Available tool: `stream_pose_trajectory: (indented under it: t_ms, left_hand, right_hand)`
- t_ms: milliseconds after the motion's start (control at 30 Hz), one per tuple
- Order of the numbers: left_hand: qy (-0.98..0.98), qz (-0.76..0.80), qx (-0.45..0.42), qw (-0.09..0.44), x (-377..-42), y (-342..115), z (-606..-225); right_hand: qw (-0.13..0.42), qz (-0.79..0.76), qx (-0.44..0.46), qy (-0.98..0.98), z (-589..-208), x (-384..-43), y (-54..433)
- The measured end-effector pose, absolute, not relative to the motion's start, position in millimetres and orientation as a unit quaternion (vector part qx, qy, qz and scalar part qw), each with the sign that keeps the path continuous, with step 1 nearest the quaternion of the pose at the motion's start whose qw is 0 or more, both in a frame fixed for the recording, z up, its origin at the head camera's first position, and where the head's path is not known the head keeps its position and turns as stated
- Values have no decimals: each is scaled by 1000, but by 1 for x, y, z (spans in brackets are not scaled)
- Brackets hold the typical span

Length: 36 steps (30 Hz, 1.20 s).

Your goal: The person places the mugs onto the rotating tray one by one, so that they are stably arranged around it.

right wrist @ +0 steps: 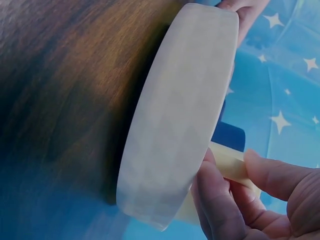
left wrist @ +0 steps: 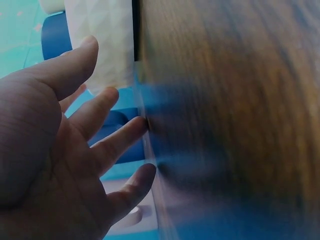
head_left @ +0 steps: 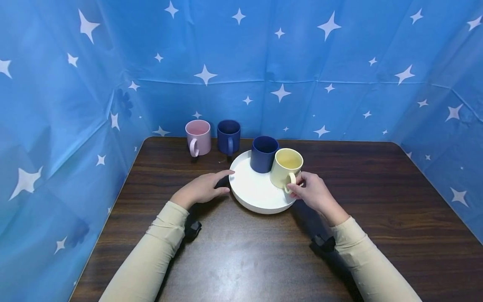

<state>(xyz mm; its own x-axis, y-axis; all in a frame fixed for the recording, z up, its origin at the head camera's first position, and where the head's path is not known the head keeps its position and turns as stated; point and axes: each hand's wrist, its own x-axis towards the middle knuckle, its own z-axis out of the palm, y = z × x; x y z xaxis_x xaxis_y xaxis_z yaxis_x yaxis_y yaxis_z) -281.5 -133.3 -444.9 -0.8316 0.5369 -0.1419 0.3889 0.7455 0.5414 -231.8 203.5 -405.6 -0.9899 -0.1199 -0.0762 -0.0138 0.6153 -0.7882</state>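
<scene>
My right hand (head_left: 312,193) pinches the handle of a yellow mug (head_left: 281,173) between thumb and fingers. That mug stands upright at the right side of a round white tray (head_left: 253,193). Behind it, also on the tray, is a dark blue mug (head_left: 260,157). At the tray's left rim is my left hand (head_left: 201,188), its fingers spread and fairly straight; whether a fingertip touches the rim I cannot tell. The left wrist view shows the left palm (left wrist: 60,155) holding nothing. In the right wrist view, the tray's faceted wall (right wrist: 175,110) hides most of the yellow mug.
Left of the tray, near the table's back edge, stand a pink mug (head_left: 199,140) and a second dark blue mug (head_left: 228,140), handles toward me. A blue curtain (head_left: 241,50) with white stars surrounds the dark wooden table (head_left: 377,188) at the back and sides.
</scene>
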Motion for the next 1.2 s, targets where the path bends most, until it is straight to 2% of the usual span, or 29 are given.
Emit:
stream_pose_trajectory:
  t_ms: [433, 1200]
  left_hand:
    - [923, 251, 253, 145, -281, -133, -446]
    - [922, 253, 251, 152, -280, -133, -442]
  right_hand:
    - [35, -408, -63, 910, -410, -233, 204]
    - [37, -400, -52, 914, -407, -232, 206]
